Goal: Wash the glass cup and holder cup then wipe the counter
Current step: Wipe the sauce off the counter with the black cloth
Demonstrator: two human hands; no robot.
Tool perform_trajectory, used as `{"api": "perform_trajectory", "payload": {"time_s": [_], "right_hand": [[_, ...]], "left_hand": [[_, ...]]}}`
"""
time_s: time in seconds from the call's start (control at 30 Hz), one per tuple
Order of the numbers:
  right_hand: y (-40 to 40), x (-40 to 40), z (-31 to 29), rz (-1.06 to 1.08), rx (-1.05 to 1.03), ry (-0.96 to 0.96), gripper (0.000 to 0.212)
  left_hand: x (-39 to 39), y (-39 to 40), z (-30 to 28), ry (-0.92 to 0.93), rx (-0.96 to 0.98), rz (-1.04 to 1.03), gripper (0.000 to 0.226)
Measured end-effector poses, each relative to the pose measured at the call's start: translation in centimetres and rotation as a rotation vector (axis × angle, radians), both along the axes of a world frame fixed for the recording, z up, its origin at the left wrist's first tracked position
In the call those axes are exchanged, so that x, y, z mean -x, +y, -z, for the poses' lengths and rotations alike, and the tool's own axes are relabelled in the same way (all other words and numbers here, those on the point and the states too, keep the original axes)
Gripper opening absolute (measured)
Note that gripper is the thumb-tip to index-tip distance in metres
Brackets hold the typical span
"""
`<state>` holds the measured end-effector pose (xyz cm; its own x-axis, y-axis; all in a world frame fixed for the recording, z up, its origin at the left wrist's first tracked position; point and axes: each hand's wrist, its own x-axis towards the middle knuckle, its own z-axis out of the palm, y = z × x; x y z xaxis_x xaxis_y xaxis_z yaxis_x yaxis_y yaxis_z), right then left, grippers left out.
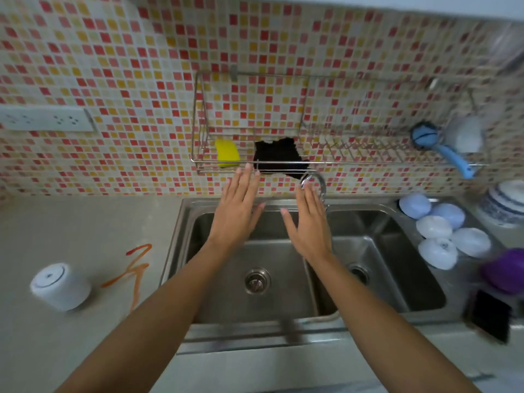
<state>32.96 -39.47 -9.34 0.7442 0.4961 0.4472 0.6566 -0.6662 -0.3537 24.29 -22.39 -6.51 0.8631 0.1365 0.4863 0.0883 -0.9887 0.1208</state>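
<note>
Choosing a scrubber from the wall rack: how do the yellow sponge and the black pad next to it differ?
The yellow sponge is bright, smaller and smooth-edged; the black pad is dark, wider and ragged-edged. The sponge sits at the rack's left end, the pad to its right. Both rest in that rack above the sink.

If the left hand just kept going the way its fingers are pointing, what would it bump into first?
Most likely the wire rack on the tiled wall. The left hand is flat and open over the sink, fingertips almost at the rack's front rail, between the yellow sponge and the black cloth. Depth is hard to judge from one view.
</note>
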Motion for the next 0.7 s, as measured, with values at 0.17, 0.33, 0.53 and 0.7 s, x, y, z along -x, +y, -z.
{"api": "perform_trajectory", "payload": {"time_s": [0.17,0.33,0.53,0.7], "right_hand": [[0.9,-4.4,-6.0,-0.053,-0.11,-0.136,0.06],[4.0,-9.4,-9.0,-0.115,0.011,-0.106,0.053],[7.8,-14.5,-9.5,-0.192,0.171,0.255,0.062],[9.9,-17.1,-10.5,-0.264,0.308,0.639,0.087]], "left_hand": [[-4.8,0.7,-4.7,0.009,-0.028,-0.127,0.068],[-6.9,2.1,-4.8,0.186,-0.056,-0.231,0.071],[-7.8,5.4,-3.1,0.256,-0.037,-0.312,0.081],[-8.0,6.1,-2.6,0.216,-0.04,-0.289,0.078]]}}
